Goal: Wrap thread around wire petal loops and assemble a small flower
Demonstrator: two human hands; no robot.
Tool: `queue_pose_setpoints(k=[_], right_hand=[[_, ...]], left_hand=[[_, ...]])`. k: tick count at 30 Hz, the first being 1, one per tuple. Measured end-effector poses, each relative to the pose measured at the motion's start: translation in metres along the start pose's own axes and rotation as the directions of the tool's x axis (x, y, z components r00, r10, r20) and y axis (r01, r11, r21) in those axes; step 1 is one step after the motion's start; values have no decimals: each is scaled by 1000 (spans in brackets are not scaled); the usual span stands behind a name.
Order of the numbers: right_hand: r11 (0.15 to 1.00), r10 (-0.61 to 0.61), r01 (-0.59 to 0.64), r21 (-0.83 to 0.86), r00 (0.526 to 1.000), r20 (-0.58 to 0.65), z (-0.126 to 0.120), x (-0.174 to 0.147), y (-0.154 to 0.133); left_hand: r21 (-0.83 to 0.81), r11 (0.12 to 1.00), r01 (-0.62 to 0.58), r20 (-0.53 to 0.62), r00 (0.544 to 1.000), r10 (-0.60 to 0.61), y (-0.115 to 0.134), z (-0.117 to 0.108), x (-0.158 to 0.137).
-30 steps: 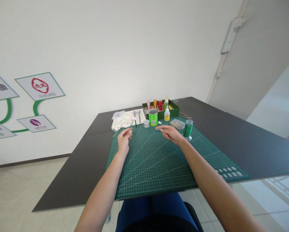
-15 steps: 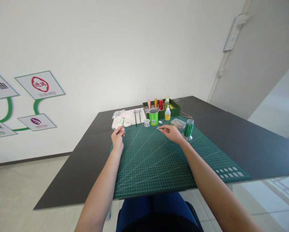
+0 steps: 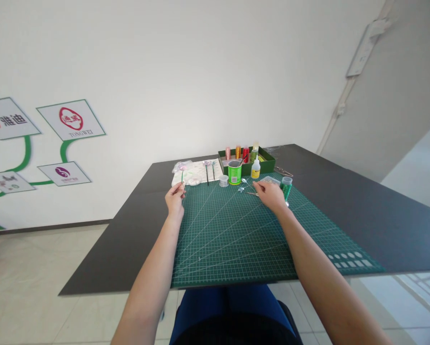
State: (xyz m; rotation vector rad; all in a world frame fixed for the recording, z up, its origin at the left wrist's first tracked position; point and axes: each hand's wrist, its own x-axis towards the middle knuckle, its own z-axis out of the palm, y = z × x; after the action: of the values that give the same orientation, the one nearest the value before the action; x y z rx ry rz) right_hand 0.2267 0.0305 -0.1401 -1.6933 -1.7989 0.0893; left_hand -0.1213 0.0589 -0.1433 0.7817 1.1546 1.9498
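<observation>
My left hand (image 3: 175,197) is closed in a pinch on a thin green stem (image 3: 182,176) that stands upright above the fingertips. My right hand (image 3: 270,194), fingers curled down and together, is over the mat beside a clear plastic box (image 3: 271,180). A slim metal tool (image 3: 252,193), its kind unclear, pokes out left of this hand; whether the fingers grip anything is hidden. Two small pale leaf-like pieces, one petal (image 3: 241,189) nearer and one petal (image 3: 244,181) farther, lie left of it. A green thread spool (image 3: 285,188) stands just beyond the right wrist.
A green cutting mat (image 3: 222,235) covers the black table's (image 3: 128,230) middle. Behind it stand a green can (image 3: 235,173), a glue bottle (image 3: 255,168), a small clear cup (image 3: 224,181) and a dark green box (image 3: 269,165) of thread spools. Finished-looking stems (image 3: 207,173) lie on white paper (image 3: 196,171).
My right hand has moved right, away from the small pale piece at its fingertips, which now lies on the mat. My left hand keeps the stem. The view has shifted slightly left.
</observation>
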Motion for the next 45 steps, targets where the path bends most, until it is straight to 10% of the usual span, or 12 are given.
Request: queue_pose_setpoints(k=[29, 38, 45], right_hand=[[829, 513, -523, -201, 852, -102, -20, 1, 15], [936, 283, -316, -153, 937, -203, -8, -2, -1], [887, -4, 78, 455, 987, -161, 27, -9, -22]], left_hand=[[-41, 996, -81, -123, 990, 76, 13, -8, 5], [95, 976, -195, 118, 976, 184, 7, 11, -20], [221, 905, -363, 524, 827, 204, 0, 27, -58]])
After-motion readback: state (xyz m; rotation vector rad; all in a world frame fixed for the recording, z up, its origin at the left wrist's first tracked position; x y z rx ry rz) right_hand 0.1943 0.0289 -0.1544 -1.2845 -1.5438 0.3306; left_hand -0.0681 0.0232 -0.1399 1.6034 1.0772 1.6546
